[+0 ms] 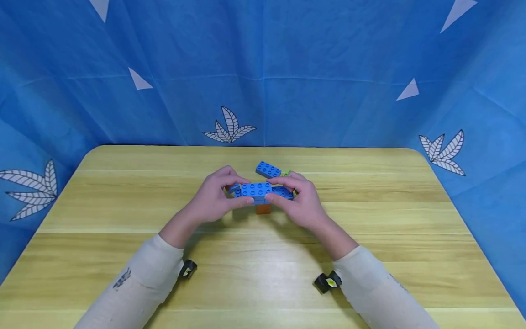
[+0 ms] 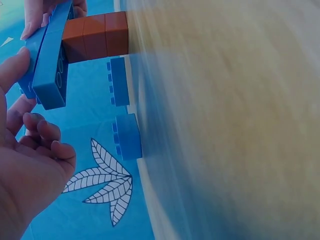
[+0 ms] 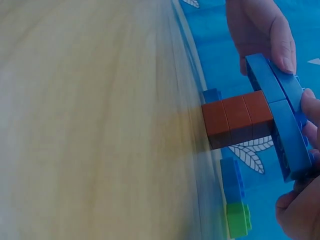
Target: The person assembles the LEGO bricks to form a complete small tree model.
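A stack of three brown toy bricks (image 2: 95,37) stands upright on the table. Across its top lie two blue bricks (image 3: 289,135) end to end, jutting out to both sides like a T. Another blue brick (image 1: 255,189) sits over their joint, studs up. My left hand (image 1: 213,196) pinches the left end of this upper brick between thumb and fingers, its other fingers curled underneath in the left wrist view. At the right end, my right hand (image 1: 302,201) grips the same brick with thumb in front and fingers behind. Only the column's lower part (image 1: 263,209) shows from above.
Behind the stack, a loose blue brick (image 1: 268,169) lies on the wooden table (image 1: 263,274), with a green brick (image 3: 238,220) beside it. A further blue brick (image 2: 129,136) lies behind my left hand. A blue patterned cloth (image 1: 312,105) hangs along the far edge.
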Demonstrator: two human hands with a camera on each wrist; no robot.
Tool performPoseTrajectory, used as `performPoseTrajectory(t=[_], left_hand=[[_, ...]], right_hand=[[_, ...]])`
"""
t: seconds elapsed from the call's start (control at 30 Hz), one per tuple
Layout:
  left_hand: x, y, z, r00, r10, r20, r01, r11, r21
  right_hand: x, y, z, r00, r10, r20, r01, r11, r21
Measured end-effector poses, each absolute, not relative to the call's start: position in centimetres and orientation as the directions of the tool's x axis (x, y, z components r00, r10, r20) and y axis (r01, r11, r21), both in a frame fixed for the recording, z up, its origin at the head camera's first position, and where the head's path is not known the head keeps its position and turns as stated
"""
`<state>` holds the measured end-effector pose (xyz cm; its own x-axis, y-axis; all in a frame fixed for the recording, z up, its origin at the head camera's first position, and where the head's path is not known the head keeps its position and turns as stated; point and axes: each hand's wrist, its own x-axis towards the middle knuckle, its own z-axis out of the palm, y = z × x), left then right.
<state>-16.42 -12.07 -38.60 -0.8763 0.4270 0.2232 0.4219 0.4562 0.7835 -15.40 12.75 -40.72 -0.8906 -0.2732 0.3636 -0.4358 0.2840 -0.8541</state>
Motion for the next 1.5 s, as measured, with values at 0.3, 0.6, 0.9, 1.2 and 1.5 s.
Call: performPoseTrajectory(t=[0.3, 0.6, 0.9, 1.2, 1.5], left_hand=[[-16.3, -12.0, -37.9, -0.876, 0.426, 0.224, 0.425, 0.464, 0.777], [-16.3, -12.1, -38.3, -0.868, 0.433, 0.243, 0.451, 0.482, 0.752], [-16.1, -11.9, -38.5, -0.875, 0.432, 0.218, 0.437, 0.513, 0.739], [-16.0, -13.2, -38.6, -0.889, 0.419, 0.186, 0.401, 0.512, 0.759], [-17.5, -15.7, -39.2, -0.901, 0.423, 0.099, 0.350, 0.572, 0.742]], right_hand=[[-15.5, 12.6, -40.3, -0.875, -0.283, 0.393, -0.469, 0.294, -0.833], [-15.6, 12.5, -40.5, -0.872, -0.296, 0.391, -0.473, 0.300, -0.828], [-15.2, 13.0, -40.9, -0.874, -0.279, 0.397, -0.475, 0.321, -0.819], [-14.8, 14.6, -42.5, -0.925, -0.213, 0.314, -0.366, 0.285, -0.886], [-13.5, 14.8, -41.1, -0.939, -0.210, 0.272, -0.303, 0.128, -0.944]])
